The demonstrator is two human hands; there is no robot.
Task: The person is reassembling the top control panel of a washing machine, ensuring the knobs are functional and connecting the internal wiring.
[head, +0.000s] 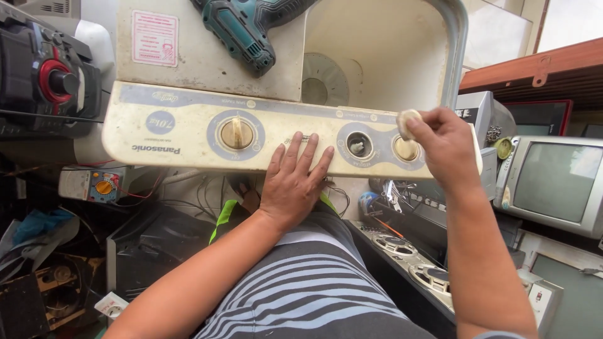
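A cream washing-machine control panel (182, 135) with blue trim lies across the machine's front. My left hand (294, 179) rests flat on its middle, fingers spread. My right hand (445, 145) pinches a round cream knob (408, 120) just above the panel's right end. One knob (237, 133) still sits on the left dial. The middle dial (358, 145) shows a bare shaft, and the right dial (406, 149) shows a round cream hub under my fingers.
A teal power drill (242, 28) lies on the machine's lid beside the open tub (377, 56). A small old television (553, 182) stands at right, speakers (411, 257) below it, a radio (44, 81) and a multimeter (94, 185) at left.
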